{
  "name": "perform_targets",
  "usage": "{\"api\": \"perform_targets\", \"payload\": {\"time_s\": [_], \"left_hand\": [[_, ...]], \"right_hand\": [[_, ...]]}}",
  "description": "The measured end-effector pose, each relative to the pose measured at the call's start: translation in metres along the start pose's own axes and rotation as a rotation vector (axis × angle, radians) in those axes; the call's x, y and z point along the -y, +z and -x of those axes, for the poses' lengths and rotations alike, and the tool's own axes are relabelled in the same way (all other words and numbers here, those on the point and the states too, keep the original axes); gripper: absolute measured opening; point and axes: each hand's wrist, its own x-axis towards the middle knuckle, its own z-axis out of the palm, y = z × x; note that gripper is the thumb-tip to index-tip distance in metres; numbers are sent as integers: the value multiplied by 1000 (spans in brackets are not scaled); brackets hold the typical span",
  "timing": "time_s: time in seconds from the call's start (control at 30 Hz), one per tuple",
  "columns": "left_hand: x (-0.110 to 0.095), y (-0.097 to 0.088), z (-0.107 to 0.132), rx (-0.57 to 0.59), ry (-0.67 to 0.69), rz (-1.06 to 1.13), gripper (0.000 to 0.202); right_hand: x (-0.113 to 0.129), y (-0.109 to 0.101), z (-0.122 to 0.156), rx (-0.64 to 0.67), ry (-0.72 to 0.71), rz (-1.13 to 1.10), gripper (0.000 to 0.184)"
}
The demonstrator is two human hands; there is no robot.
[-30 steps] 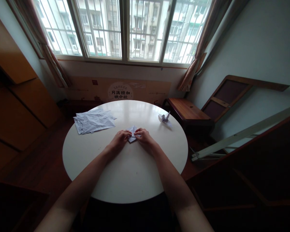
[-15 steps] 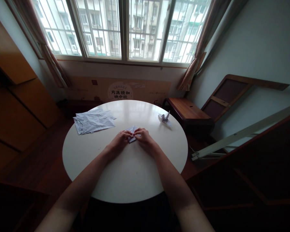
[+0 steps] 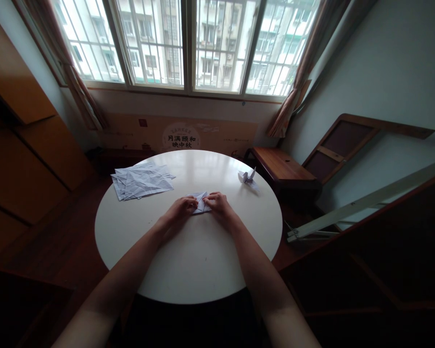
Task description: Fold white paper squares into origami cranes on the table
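Barred window (image 3: 186,53) spans the far wall, curtains (image 3: 78,92) at its sides. Rnd white table (image 3: 181,266) fills the ctr, w/ wooden bench (image 3: 284,163) just beyond its far R edge. On table, far L: loose pile of creased sheets (image 3: 145,182), overlapping, corners sticking out. L hand (image 3: 182,208) & R hand (image 3: 220,205) are mid-table, close together, forearms in from the near side. L fingers bent, gripping the L side of the folded paper (image 3: 202,206); R thumb & fingers pinch its R side, exact contact partly hidden. Paper crane (image 3: 249,178) sits far R, wings up, well apart from hands. Folded paper: mid-table, btwn both hands, creases showing.
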Motion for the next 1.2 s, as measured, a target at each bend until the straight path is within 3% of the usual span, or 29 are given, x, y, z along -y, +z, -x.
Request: {"api": "perform_targets", "payload": {"time_s": [0.13, 0.37, 0.63, 1.07, 1.2], "left_hand": [[-5, -1, 1, 34, 51, -47, 42], [-2, 3, 1, 23, 40, 29, 23], [14, 6, 0, -1, 0, 91, 26], [10, 7, 1, -24, 34, 101, 18], [11, 7, 1, -46, 39, 137, 16]], "right_hand": [[-6, 6, -2, -23, -6, -20, 21], [-11, 13, -4, -52, 21, -18, 26], [-13, 14, -6, -77, 17, -12, 20], [-12, 11, -5, -101, 119, -18, 24], [-15, 13, -6, -166, 102, -37, 27]]}}
